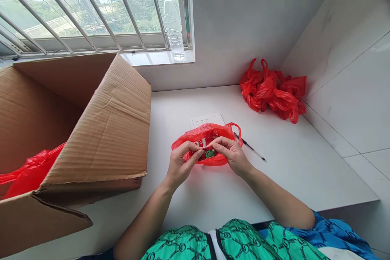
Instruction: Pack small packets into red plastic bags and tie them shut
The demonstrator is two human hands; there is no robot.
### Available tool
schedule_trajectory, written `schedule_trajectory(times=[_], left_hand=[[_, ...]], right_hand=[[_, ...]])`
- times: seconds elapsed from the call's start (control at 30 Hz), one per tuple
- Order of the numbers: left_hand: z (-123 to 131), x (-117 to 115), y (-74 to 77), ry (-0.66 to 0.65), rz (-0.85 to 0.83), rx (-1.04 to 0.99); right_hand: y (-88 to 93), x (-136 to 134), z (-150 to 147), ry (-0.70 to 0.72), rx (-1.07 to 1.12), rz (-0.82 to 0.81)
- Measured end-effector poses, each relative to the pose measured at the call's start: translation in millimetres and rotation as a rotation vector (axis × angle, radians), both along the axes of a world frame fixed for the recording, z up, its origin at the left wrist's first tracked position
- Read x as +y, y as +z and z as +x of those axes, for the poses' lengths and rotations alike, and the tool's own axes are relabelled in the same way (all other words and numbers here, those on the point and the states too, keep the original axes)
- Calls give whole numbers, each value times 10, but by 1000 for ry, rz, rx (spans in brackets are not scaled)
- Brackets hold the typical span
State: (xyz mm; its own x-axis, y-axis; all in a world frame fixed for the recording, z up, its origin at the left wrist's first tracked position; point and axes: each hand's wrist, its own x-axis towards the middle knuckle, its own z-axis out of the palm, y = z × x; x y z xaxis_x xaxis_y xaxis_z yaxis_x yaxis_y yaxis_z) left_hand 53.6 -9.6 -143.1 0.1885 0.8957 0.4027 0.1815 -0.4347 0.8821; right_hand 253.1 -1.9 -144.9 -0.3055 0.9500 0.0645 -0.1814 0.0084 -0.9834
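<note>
A red plastic bag (201, 132) lies open on the white table in front of me, with one handle loop standing up at its right. Over its mouth is a small dark red snack packet (209, 153) with a green print. My left hand (182, 163) pinches the packet's upper edge between thumb and fingers. Close beside it, my right hand (233, 155) is closed in a pinch on the same edge. Other red packaging with white print (201, 142) shows inside the bag, partly covered by my fingers.
A large open cardboard box (103, 130) stands at the left, with a red bag (33, 166) inside. Behind my bag lie a paper sheet (210, 119) and a pen (251, 147). Crumpled red bags (271, 91) sit at the back right. A water bottle (173, 24) stands on the windowsill.
</note>
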Motion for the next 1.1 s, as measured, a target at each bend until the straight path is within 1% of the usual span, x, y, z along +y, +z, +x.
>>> schedule_trajectory(times=[0.07, 0.23, 0.3, 0.43, 0.5, 0.57, 0.67, 0.8, 0.9, 1.0, 1.07, 1.1], left_hand=[[2, -1, -1, 2, -17, -10], [25, -7, -14, -11, -36, -14], [28, -7, -17, -6, -61, -31], [6, 10, -35, -13, -205, -128], [-11, 24, -56, -19, -271, -166], [-22, 36, -78, -9, -300, -175], [-24, 42, -88, 6, -310, -173], [-8, 34, -35, 5, -346, -176], [-2, 31, 0, -4, -366, -128], [-17, 45, -17, -9, -374, -90], [-48, 66, -45, 48, -324, -59], [-69, 78, -56, 103, -275, -28]], right_hand=[[5, -2, -7, -16, -19, 3], [-20, -41, -52, -116, -37, 25], [-25, -49, -66, -126, -40, 33], [9, -17, -23, -89, -75, 64], [32, 14, 27, -112, -107, 89], [46, 40, 76, -141, -134, 110], [46, 60, 126, -132, -180, 122], [37, 63, 153, -113, -266, 135], [33, 68, 167, -113, -297, 129], [26, 82, 191, -112, -336, 130], [27, 100, 226, -165, -441, 210], [32, 113, 253, -223, -525, 277]])
